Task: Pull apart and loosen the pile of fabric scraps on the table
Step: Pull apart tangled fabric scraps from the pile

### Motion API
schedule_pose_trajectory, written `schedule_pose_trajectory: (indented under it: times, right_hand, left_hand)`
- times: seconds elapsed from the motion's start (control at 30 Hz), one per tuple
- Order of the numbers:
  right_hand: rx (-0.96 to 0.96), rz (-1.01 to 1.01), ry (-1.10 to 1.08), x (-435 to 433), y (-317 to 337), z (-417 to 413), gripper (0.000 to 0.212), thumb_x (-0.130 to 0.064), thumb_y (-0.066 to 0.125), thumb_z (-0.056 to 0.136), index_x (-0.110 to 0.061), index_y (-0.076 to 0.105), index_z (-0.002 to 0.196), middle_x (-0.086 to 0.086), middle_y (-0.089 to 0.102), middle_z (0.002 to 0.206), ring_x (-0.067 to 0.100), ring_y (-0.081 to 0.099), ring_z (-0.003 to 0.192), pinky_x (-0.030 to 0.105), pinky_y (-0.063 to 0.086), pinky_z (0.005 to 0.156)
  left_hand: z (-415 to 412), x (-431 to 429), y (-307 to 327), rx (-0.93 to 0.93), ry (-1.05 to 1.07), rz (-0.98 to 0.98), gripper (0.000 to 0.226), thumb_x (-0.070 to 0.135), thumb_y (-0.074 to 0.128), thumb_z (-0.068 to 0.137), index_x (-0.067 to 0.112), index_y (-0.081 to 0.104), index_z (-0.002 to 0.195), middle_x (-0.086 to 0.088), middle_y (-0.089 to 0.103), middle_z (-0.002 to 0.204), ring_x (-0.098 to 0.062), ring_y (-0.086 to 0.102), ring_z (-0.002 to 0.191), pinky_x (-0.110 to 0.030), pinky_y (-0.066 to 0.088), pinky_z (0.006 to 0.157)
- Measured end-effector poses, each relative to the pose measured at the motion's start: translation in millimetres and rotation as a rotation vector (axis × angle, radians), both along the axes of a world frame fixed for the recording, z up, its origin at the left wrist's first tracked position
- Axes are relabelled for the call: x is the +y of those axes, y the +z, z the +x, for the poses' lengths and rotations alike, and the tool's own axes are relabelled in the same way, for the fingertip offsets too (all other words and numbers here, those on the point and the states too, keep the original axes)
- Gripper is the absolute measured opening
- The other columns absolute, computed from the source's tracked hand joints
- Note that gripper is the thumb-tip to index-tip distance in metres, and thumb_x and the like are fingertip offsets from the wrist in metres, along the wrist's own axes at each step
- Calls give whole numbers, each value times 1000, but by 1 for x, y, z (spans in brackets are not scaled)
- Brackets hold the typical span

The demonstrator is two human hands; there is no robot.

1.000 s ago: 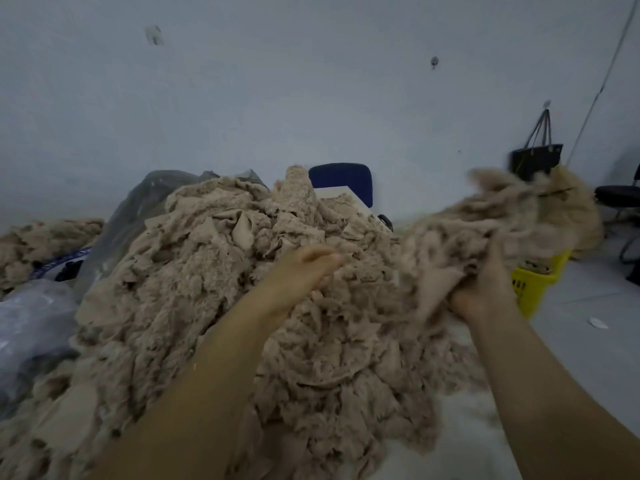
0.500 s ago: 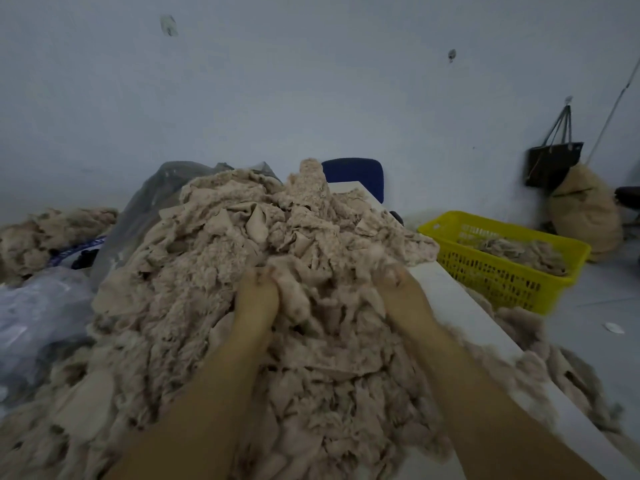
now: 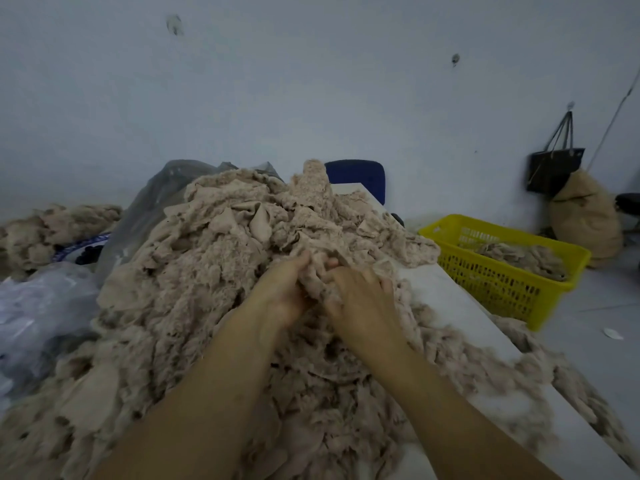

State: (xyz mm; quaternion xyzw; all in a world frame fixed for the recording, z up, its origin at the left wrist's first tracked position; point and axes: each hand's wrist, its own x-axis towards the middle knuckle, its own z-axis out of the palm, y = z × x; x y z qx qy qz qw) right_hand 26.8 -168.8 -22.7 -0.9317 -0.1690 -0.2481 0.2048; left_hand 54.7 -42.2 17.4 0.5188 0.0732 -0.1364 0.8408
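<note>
Beige scrap pile (image 3: 194,271): left hand (image 3: 282,296), right hand (image 3: 360,303) now closer together, gripping it.

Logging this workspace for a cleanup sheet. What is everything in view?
fabric scraps pile: one, beige, heaped on the table
table: one, white, under the pile
second scrap heap: one, beige, far left
plastic bags: at least two, greyish, left of pile
chair: one, blue, behind pile
basket: one, yellow, right, holding scraps
handbag: one, black, hanging on wall
sack: one, tan, below handbag
left hand: gripping scraps mid-pile
right hand: gripping scraps beside it
</note>
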Motion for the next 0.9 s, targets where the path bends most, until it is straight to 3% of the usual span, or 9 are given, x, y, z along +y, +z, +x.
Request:
schedule_pose_trajectory:
  times: [0.1, 0.23, 0.3, 0.37, 0.47, 0.63, 0.77, 0.83, 0.9]
  right_hand:
    - [186, 444, 43, -11, 1, -1, 9, -19, 42, 98, -24, 49, 100, -5, 48, 64, 3, 47, 55, 21, 25, 50]
    - [302, 754, -235, -54, -3, 12, 18, -10, 37, 97, -10, 41, 80, 7, 42, 74, 22, 39, 66, 34, 25, 55]
    - [401, 931, -183, -57, 2, 14, 19, -15, 38, 97, -11, 44, 79, 9, 47, 77, 24, 44, 70, 36, 34, 62]
    - [469, 1050, -19, -44, 13, 12, 21, -26, 44, 96, -21, 61, 85, 8, 64, 84, 26, 60, 78, 38, 47, 72]
    - [457, 1009, 175, -27, 33, 12, 24, -31, 48, 86, -31, 71, 81, 4, 74, 84, 22, 69, 78, 32, 53, 65]
    - [465, 1173, 253, -40, 48, 17, 24, -20, 45, 94, -24, 67, 85, 2, 69, 72, 23, 64, 67, 28, 51, 54]
    - [537, 1339, 223, -40, 39, 17, 39, -15, 46, 97, -30, 64, 67, -8, 47, 49, 7, 40, 37, 17, 29, 34]
    - [541, 1489, 177, -51, 41, 18, 29, -14, 43, 100, -20, 57, 75, -5, 42, 49, 7, 33, 31, 18, 24, 30]
    - [483, 1325, 75, -70, 38, 24, 29, -15, 41, 100, -15, 46, 71, -1, 40, 58, 9, 39, 36, 19, 27, 34]
  left_hand:
    - [2, 18, 4, -22, 152, -259, 42, 26, 39, 105, 1, 69, 91, -9, 71, 74, -18, 68, 73, -33, 57, 65]
    - [0, 65, 22, -279, -12, -583, 23, 15, 48, 96, 2, 66, 90, -16, 70, 83, -20, 67, 58, -29, 55, 53]
    - [1, 62, 23, -311, 185, -250, 22, 24, 48, 100, 12, 60, 86, -5, 68, 79, -8, 52, 47, -20, 44, 43]
    - [-3, 44, 15, -459, 264, 348, 29, 47, 49, 97, 25, 67, 98, 10, 70, 102, -3, 60, 68, -18, 48, 62]
    - [-17, 12, 3, -679, -178, 793, 46, 74, 55, 79, 53, 56, 120, 44, 54, 113, 22, 52, 104, -6, 44, 78]
    - [-9, 16, -18, -627, -52, 847, 20, 42, 57, 96, 29, 67, 85, 19, 58, 61, -13, 56, 57, -14, 41, 50]
    - [5, 30, -19, -508, 221, 922, 28, 46, 46, 99, 27, 65, 89, 3, 64, 79, -22, 60, 69, -27, 42, 55]
    - [9, 45, -16, -246, 450, 721, 31, 44, 51, 95, 20, 64, 81, -5, 65, 84, -21, 59, 76, -32, 47, 66]
    - [8, 61, -17, -81, 481, 486, 40, 50, 55, 94, 15, 67, 80, -5, 68, 86, -23, 62, 81, -37, 53, 76]
